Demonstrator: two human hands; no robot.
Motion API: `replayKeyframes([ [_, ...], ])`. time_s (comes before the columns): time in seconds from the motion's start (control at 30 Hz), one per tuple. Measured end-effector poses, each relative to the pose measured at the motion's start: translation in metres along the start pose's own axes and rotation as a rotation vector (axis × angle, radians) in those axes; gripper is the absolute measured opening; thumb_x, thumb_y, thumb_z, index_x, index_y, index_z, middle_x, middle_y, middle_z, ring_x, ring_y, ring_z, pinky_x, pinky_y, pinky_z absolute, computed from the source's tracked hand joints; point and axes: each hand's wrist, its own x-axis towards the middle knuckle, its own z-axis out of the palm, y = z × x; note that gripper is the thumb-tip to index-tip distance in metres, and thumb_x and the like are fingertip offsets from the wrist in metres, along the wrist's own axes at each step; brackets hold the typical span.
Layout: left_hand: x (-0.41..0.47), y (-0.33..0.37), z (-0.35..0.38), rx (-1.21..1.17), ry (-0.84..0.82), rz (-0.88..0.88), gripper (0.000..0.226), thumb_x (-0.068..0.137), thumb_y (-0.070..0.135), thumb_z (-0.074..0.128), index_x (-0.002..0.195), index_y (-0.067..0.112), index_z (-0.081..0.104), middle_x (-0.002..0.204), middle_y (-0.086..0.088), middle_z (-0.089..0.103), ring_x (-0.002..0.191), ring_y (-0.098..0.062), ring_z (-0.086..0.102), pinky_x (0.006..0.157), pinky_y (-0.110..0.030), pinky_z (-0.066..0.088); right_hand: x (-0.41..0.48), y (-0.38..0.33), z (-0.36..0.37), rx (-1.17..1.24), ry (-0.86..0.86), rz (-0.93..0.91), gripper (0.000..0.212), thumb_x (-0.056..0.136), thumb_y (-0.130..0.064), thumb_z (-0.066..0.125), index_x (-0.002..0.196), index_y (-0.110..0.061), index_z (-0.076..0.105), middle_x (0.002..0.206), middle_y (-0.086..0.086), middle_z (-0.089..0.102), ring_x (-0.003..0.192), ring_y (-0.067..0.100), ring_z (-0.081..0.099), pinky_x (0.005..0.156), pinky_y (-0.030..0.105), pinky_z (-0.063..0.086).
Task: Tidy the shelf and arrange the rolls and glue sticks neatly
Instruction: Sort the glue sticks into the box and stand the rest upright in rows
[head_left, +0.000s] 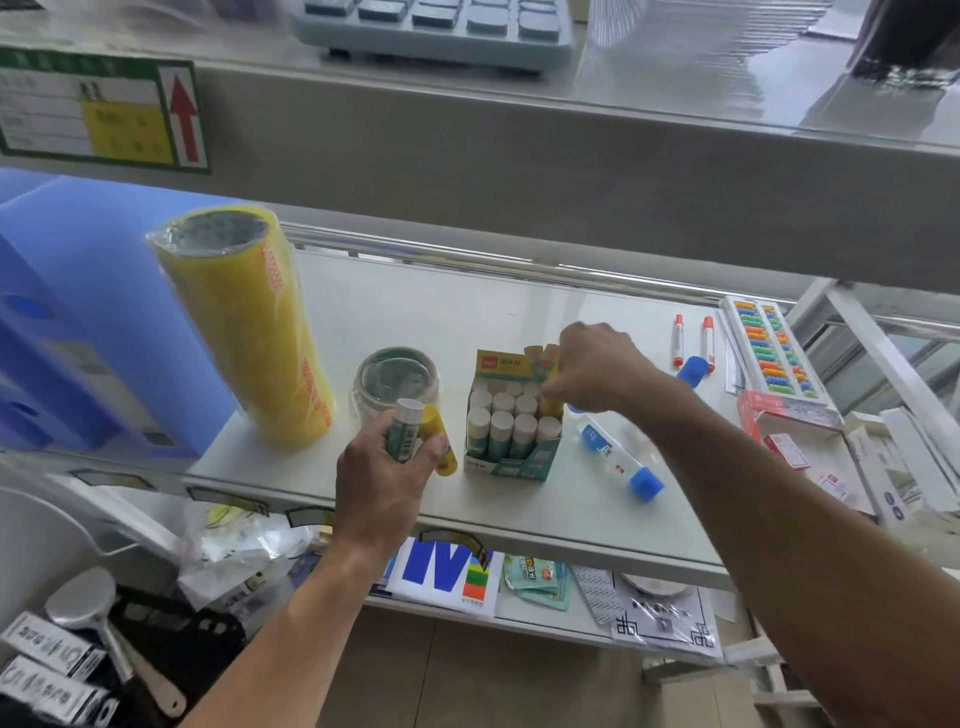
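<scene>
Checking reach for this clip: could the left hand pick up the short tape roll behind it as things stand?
Probably not yet: the left hand is close to the short tape roll with nothing between, but its fingers already grip two glue sticks.

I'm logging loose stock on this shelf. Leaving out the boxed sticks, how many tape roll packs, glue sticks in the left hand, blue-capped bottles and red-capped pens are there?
Tape roll packs: 2 (tall yellow pack, short pack)
Glue sticks in the left hand: 2 (green stick, yellow stick)
Blue-capped bottles: 2 (, the second partly hidden)
Red-capped pens: 2 ()
Total: 8
</scene>
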Motion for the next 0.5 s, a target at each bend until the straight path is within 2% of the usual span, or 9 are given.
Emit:
replayKeyframes([
  [0.1,-0.001,0.005,0.002,0.005,0.006,0.010,0.019,0.086,0.043,0.073,0.087,0.024,0.069,0.080,-0.001,0.075,0.077,-0.023,0.073,0.074,-0.048,0.060,-0.012,0.016,-0.017,0.263,0.063,0.013,0.016,0.086,-0.021,0.072,0.084,-0.006,0.067,0.077,0.008,0.068,0.064,0.016,0.058,0.055,0.024,0.048],
  [0.17,-0.003,0.012,0.003,-0.012,-0.010,0.025,0.019,0.087,0.043,0.072,0.087,0.024,0.069,0.080,-0.002,0.075,0.077,-0.025,0.073,0.075,-0.049,0.059,-0.022,0.028,-0.023,0.496,0.166,0.034,0.010,0.090,-0.017,0.069,0.094,-0.009,0.067,0.084,0.005,0.067,0.074,0.015,0.065,0.060,0.021,0.052],
  [0.27,-0.005,0.027,0.007,-0.020,-0.059,0.062,0.011,0.091,0.032,0.073,0.087,0.021,0.071,0.080,-0.002,0.076,0.078,-0.023,0.073,0.074,-0.047,0.059,-0.032,0.048,-0.023,1.084,0.336,0.154,0.011,0.095,-0.009,0.055,0.099,-0.007,0.065,0.098,0.014,0.068,0.093,0.028,0.072,0.077,0.031,0.061],
  [0.33,-0.005,0.042,0.011,-0.052,-0.104,0.083,0.007,0.093,0.021,0.072,0.087,0.019,0.070,0.079,-0.003,0.077,0.068,-0.013,0.071,0.063,-0.036,0.057,-0.041,0.054,-0.022,1.516,0.376,0.223,0.021,0.098,-0.006,0.044,0.105,-0.004,0.064,0.099,0.017,0.065,0.092,0.030,0.074,0.081,0.039,0.062],
  [0.37,-0.006,0.050,0.015,-0.078,-0.132,0.087,0.006,0.093,0.018,0.071,0.087,0.017,0.070,0.078,-0.004,0.077,0.060,-0.008,0.067,0.058,-0.027,0.053,-0.047,0.053,-0.020,1.645,0.367,0.238,0.026,0.098,-0.005,0.040,0.108,-0.002,0.064,0.092,0.016,0.065,0.084,0.027,0.075,0.079,0.040,0.062],
  [0.43,-0.007,0.062,0.024,-0.138,-0.180,0.074,0.004,0.093,0.015,0.071,0.090,0.012,0.070,0.080,-0.007,0.077,0.052,-0.003,0.061,0.053,-0.016,0.047,-0.057,0.046,-0.009,1.640,0.296,0.260,0.034,0.094,-0.004,0.038,0.107,-0.003,0.069,0.077,0.013,0.061,0.065,0.020,0.067,0.067,0.035,0.059],
  [0.5,-0.008,0.072,0.037,-0.209,-0.214,0.040,0.006,0.092,0.016,0.072,0.091,0.011,0.070,0.080,-0.010,0.077,0.052,-0.006,0.060,0.050,-0.020,0.047,-0.068,0.036,0.007,1.453,0.141,0.184,0.031,0.092,-0.003,0.043,0.103,-0.009,0.072,0.079,0.012,0.057,0.060,0.017,0.055,0.053,0.028,0.048],
])
